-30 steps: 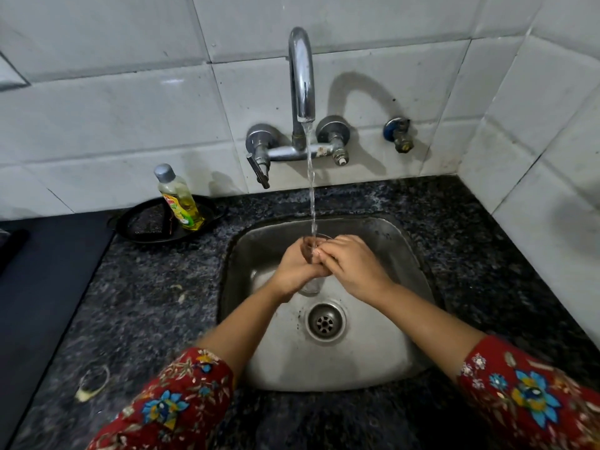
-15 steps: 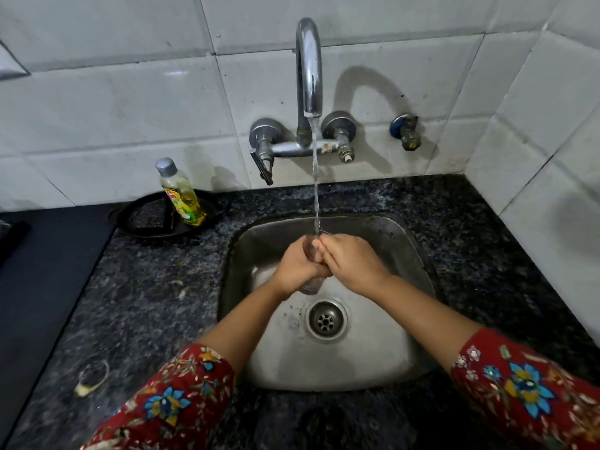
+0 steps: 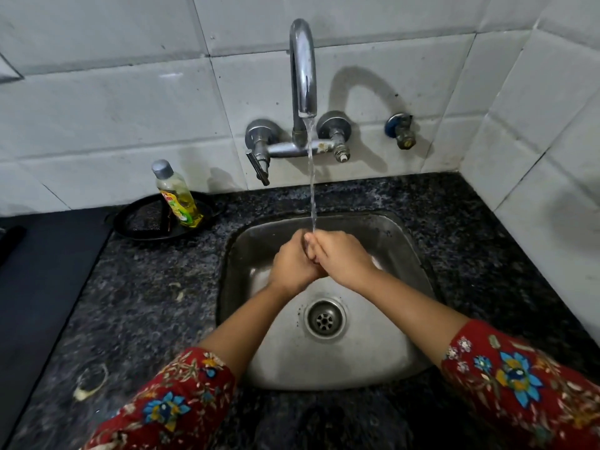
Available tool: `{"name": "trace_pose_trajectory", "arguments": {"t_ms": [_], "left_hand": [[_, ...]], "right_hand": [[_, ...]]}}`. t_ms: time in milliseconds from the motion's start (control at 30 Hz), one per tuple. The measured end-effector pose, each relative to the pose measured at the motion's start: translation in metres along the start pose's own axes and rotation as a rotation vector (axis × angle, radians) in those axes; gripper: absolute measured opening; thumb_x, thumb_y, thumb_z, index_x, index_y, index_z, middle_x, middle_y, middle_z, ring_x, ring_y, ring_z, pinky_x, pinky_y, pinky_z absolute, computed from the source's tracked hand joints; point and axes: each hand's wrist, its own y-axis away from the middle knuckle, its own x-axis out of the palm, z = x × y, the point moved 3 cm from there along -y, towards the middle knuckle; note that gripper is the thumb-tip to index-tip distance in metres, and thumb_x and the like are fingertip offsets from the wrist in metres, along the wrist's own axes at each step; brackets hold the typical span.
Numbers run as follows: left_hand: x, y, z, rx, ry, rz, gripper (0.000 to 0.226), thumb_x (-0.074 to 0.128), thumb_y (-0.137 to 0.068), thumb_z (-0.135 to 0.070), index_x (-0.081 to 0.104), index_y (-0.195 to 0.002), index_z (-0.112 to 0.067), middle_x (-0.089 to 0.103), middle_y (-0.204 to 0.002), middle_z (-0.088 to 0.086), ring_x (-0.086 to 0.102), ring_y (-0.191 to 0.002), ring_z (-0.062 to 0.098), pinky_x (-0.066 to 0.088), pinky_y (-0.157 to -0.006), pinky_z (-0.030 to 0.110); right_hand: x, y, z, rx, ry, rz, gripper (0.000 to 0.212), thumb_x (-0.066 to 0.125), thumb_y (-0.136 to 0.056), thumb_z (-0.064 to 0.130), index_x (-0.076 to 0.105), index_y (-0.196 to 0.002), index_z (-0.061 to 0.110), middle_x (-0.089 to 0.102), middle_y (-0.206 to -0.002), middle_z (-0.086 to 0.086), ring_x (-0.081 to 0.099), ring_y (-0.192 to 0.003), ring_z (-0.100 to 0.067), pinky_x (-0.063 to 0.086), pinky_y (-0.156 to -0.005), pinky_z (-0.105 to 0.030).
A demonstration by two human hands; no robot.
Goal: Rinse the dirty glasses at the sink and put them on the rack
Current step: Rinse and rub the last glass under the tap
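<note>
Rinsing: left hand [image 3: 292,264] and right hand [image 3: 341,258] both curled round the glass [image 3: 306,245], nearly hidden, under the stream [image 3: 312,190], 12 o'clock from the drain [image 3: 325,319]. Likely wet, slick, light and fragile. Hold the walls, not the rim.

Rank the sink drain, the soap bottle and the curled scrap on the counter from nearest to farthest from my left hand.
1. Drain, in the sink, just below the left hand.
2. Soap bottle, back left, standing in the black tray.
3. Curled scrap, front left on the counter.
</note>
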Motion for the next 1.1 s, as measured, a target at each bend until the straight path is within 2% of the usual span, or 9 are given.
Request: {"name": "trace_pose_trajectory", "arguments": {"t_ms": [67, 200, 267, 467, 667, 767, 867, 1033, 1100], "left_hand": [[0.0, -0.001, 0.0, 0.056, 0.011, -0.03, 0.036, 0.077, -0.067, -0.012, 0.052, -0.093, -0.014, 0.062, -0.078, -0.004, 0.061, -0.073, 0.012, 0.047, -0.06, 0.022], [-0.014, -0.006, -0.001, 0.037, 0.476, 0.424, 0.032, 0.073, -0.064, 0.006, 0.061, -0.089, -0.009, 0.069, -0.08, 0.001, 0.066, -0.076, 0.008, 0.051, -0.07, 0.02], [-0.016, -0.005, -0.003, 0.02, 0.505, 0.489, 0.025, 0.066, -0.065, 0.007, 0.062, -0.085, -0.007, 0.069, -0.073, -0.003, 0.065, -0.069, 0.007, 0.051, -0.066, 0.017], [-0.011, 0.001, -0.007, 0.064, -0.096, -0.051, 0.039, 0.07, -0.064, -0.036, 0.053, -0.098, -0.026, 0.068, -0.087, -0.008, 0.064, -0.08, 0.007, 0.052, -0.07, 0.027], [-0.025, -0.006, -0.007, 0.052, 0.401, 0.589, 0.025, 0.07, -0.068, 0.008, 0.065, -0.089, -0.006, 0.071, -0.079, 0.001, 0.068, -0.076, 0.011, 0.053, -0.074, 0.023], [-0.015, -0.002, -0.008, 0.048, 0.157, 0.3, 0.026, 0.073, -0.071, -0.005, 0.06, -0.089, -0.019, 0.069, -0.071, -0.008, 0.065, -0.065, 0.004, 0.051, -0.061, 0.024], [-0.006, -0.001, -0.004, 0.052, -0.101, 0.021, 0.041, 0.073, -0.064, -0.032, 0.054, -0.1, -0.026, 0.068, -0.088, -0.007, 0.064, -0.08, 0.011, 0.053, -0.07, 0.033], [-0.02, -0.011, -0.008, 0.067, 0.378, 0.574, 0.031, 0.072, -0.07, 0.011, 0.063, -0.094, -0.005, 0.068, -0.085, 0.005, 0.066, -0.081, 0.012, 0.052, -0.076, 0.025], [-0.018, -0.007, -0.009, 0.064, 0.364, 0.532, 0.027, 0.071, -0.067, 0.003, 0.065, -0.086, -0.016, 0.066, -0.078, 0.008, 0.064, -0.072, 0.018, 0.051, -0.067, 0.024]], "right_hand": [[0.0, -0.001, 0.002, -0.023, 0.018, -0.024, 0.03, 0.035, -0.1, 0.03, 0.058, -0.092, 0.012, 0.069, -0.092, -0.012, 0.063, -0.083, -0.032, 0.048, -0.072, -0.041], [-0.01, 0.01, 0.001, -0.224, -0.201, -0.068, 0.032, 0.036, -0.095, 0.029, 0.06, -0.083, 0.011, 0.065, -0.079, -0.003, 0.057, -0.07, -0.015, 0.046, -0.066, -0.032], [-0.011, 0.014, -0.002, -0.231, -0.218, -0.099, 0.03, 0.039, -0.095, 0.024, 0.06, -0.082, 0.008, 0.063, -0.076, -0.006, 0.056, -0.068, -0.017, 0.043, -0.063, -0.032], [-0.004, 0.002, 0.005, -0.024, -0.134, -0.069, 0.032, 0.037, -0.1, 0.029, 0.06, -0.088, 0.011, 0.069, -0.087, -0.01, 0.064, -0.079, -0.028, 0.048, -0.07, -0.038], [-0.012, 0.018, 0.002, -0.248, -0.285, -0.11, 0.037, 0.034, -0.095, 0.03, 0.062, -0.083, 0.008, 0.061, -0.078, -0.001, 0.055, -0.071, -0.014, 0.039, -0.066, -0.022], [-0.008, 0.012, 0.001, -0.107, -0.214, -0.109, 0.037, 0.035, -0.098, 0.031, 0.06, -0.08, 0.011, 0.065, -0.078, -0.004, 0.06, -0.072, -0.021, 0.047, -0.068, -0.035], [-0.007, 0.003, 0.004, -0.009, -0.186, -0.086, 0.035, 0.037, -0.1, 0.028, 0.063, -0.083, 0.011, 0.069, -0.08, -0.006, 0.064, -0.074, -0.025, 0.049, -0.073, -0.04], [-0.015, 0.014, -0.003, -0.189, -0.352, -0.111, 0.031, 0.041, -0.098, 0.021, 0.064, -0.083, 0.007, 0.063, -0.078, -0.001, 0.06, -0.071, -0.015, 0.049, -0.068, -0.031], [-0.014, 0.016, -0.002, -0.179, -0.343, -0.125, 0.03, 0.041, -0.098, 0.023, 0.063, -0.08, 0.01, 0.063, -0.075, 0.002, 0.059, -0.069, -0.012, 0.048, -0.066, -0.028]]}}
